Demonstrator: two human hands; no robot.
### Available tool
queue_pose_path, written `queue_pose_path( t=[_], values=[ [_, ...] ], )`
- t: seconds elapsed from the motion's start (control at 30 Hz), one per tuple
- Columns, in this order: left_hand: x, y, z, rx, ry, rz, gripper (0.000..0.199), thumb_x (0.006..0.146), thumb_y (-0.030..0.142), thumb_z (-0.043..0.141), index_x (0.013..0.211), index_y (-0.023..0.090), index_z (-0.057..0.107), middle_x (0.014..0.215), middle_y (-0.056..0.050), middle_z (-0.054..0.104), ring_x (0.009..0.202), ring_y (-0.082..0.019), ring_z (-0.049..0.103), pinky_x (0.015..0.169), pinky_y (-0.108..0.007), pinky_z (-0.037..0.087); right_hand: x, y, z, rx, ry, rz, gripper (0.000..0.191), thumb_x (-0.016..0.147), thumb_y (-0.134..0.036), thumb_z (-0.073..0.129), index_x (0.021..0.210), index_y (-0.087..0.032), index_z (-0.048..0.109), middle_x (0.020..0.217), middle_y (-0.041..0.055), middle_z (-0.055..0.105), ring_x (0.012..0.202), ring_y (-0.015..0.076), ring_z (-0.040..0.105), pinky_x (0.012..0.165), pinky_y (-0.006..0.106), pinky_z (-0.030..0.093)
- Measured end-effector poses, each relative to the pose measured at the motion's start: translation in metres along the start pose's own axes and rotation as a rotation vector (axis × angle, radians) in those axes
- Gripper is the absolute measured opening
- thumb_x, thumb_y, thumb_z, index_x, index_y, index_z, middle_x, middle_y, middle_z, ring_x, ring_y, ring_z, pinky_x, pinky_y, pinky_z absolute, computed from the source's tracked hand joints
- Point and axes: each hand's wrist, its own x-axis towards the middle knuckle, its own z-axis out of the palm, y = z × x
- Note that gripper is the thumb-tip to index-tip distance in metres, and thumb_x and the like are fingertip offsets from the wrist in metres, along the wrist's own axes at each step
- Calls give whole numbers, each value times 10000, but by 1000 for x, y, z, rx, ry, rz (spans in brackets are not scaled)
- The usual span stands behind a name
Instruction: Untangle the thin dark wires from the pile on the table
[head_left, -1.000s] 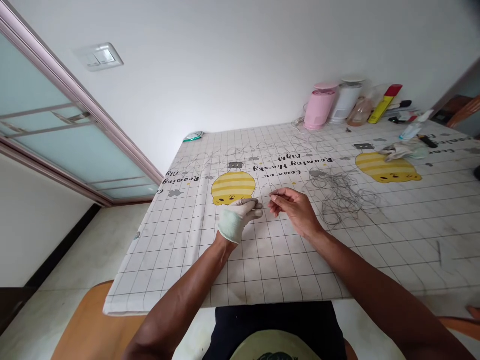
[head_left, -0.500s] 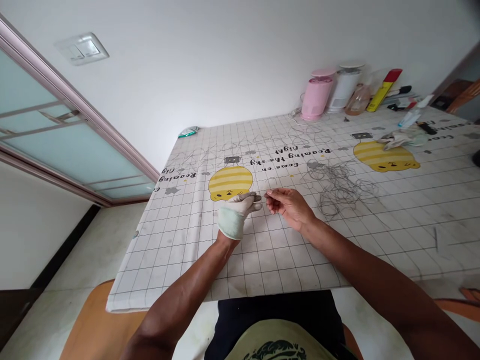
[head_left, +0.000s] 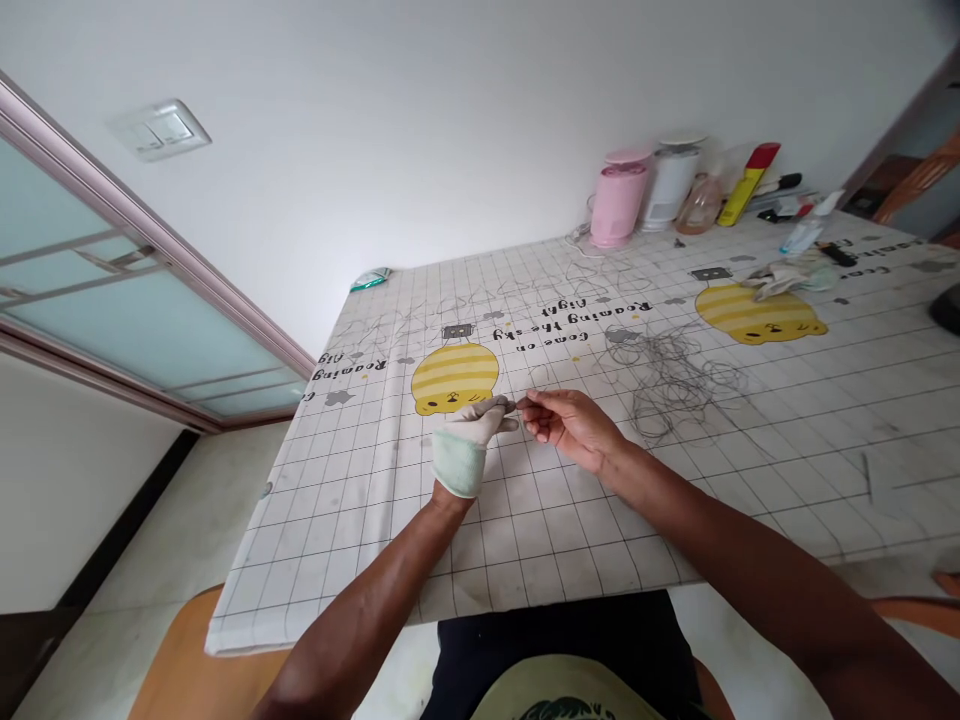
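Observation:
My left hand (head_left: 469,450), in a soiled white fabric glove with a pale green cuff, pinches something thin at its fingertips. My bare right hand (head_left: 570,425) meets it there, its thumb and fingers closed on a thin dark wire (head_left: 519,404) that is barely visible. Both hands hang just above a white grid-printed tablecloth (head_left: 525,560) with yellow cartoon figures. To the right of my right hand lies a loose tangle of thin grey wire (head_left: 667,380). More faint wire strands (head_left: 525,290) are scattered farther back.
Along the far table edge stand a pink container (head_left: 619,205), a white container (head_left: 670,180), a plastic bottle (head_left: 700,205) and a yellow tube (head_left: 742,187). A crumpled cloth (head_left: 787,277) lies at back right. A frosted glass door (head_left: 127,290) is at left.
My right hand has moved left, its fingertips now almost touching the gloved fingertips. The whole scene has shifted slightly left in view.

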Motion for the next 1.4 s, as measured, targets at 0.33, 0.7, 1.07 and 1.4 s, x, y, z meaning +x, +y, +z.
queue_pose_path(
  t=[0.33,0.7,1.07,1.4],
  values=[
    [9,4,-2,-88,-45,-146,98,788,253,745,835,170,724,868,-79,782,612,-134,665,730,-316,620,-1,2,-3,-382,106,-320,454,883,-625,749,825,-175,762,741,87,732,594,166,622,491,293,465],
    [1,13,-1,38,-47,-67,259,804,217,734,1055,155,738,1100,-114,782,875,-193,748,912,-348,592,-4,6,1,-735,205,-527,465,1012,-647,535,825,-239,658,723,42,666,627,185,596,554,320,463],
    [-12,30,-12,723,135,462,430,838,227,770,1258,314,746,1240,-40,752,1211,-267,662,1107,-397,476,1,14,-4,-1188,89,-647,395,1076,-477,396,752,-253,430,665,7,546,603,173,489,616,327,362],
    [-14,34,-15,595,167,460,530,849,149,735,1355,299,690,1168,-41,749,1101,-235,686,1055,-378,501,3,18,-4,-1241,-43,-677,279,1070,-343,353,802,-266,358,723,11,516,613,174,439,614,331,358]
  ],
)
